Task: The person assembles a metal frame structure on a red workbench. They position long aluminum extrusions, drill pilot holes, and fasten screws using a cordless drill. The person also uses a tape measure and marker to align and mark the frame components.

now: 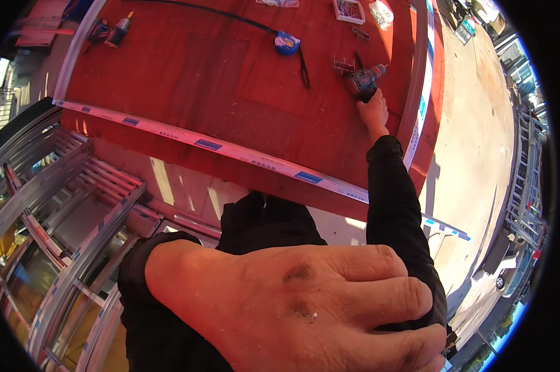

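Observation:
Close up in the head view, my left hand [304, 297] shows its back, with dark smudges and a white speck on it. Its fingers are curled away from view, hiding the tips and anything they hold. My right hand [374, 113] reaches out to the right side of a red-topped work table [199, 74] and grips a cordless drill [362, 82], its chuck tilted up to the right. Beside the drill, small metal brackets [360, 33] lie on the red top. A blue tape measure [286, 43] with a black strap sits left of it.
A second power tool [118, 32] is at the far left. A white box of small screws [349, 10] and a plastic bag [381, 15] lie at the back. Film-covered metal profiles [208, 144] edge the table. Stacked metal frames [75, 248] stand left; ladders [523, 180] are at right.

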Demonstrator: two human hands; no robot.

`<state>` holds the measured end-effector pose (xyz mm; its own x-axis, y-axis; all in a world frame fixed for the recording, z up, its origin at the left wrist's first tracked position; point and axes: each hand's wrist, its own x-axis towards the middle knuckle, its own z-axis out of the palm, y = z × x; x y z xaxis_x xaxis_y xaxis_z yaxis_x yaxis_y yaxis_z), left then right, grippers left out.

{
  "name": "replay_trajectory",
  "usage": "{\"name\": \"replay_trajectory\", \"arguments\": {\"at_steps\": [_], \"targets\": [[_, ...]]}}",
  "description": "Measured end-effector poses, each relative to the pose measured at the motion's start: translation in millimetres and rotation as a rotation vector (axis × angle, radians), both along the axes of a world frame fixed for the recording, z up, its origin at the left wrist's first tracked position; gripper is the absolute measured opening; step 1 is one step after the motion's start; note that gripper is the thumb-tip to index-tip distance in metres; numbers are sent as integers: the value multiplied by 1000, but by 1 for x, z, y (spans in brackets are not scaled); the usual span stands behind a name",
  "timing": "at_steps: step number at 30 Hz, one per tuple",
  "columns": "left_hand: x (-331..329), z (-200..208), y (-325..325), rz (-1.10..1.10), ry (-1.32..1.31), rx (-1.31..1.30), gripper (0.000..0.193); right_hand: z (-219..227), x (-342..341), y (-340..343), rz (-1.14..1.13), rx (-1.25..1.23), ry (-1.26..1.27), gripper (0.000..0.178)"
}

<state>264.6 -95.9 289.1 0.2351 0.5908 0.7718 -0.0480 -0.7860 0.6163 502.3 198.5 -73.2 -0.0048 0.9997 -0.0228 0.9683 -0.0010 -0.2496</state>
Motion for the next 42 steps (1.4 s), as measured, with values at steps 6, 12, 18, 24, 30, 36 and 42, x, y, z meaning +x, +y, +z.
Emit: {"name": "replay_trajectory", "arguments": {"at_steps": [6, 12, 18, 24, 30, 36, 42], "targets": [[32, -18, 21, 246, -114, 198, 17, 22, 11, -3, -22, -167, 433, 50], [34, -118, 40, -141, 36, -427, 38, 83, 65, -139, -9, -69, 1329, 17], [138, -305, 98, -152, 880, -719, 70, 125, 172, -287, -176, 181, 795, 33], [212, -335, 107, -240, 1277, -697, 77, 134, 243, -386, -434, 38, 786, 21], [239, -336, 97, -129, 1284, -854, 78, 114, 304, -375, -403, -70, 919, 34], [256, -344, 47, 161, 1308, -665, 89, 93, 348, -348, -282, -227, 926, 37], [260, -372, 22, 295, 1274, -555, 90, 90, 361, -349, -174, -499, 816, 39]]}}
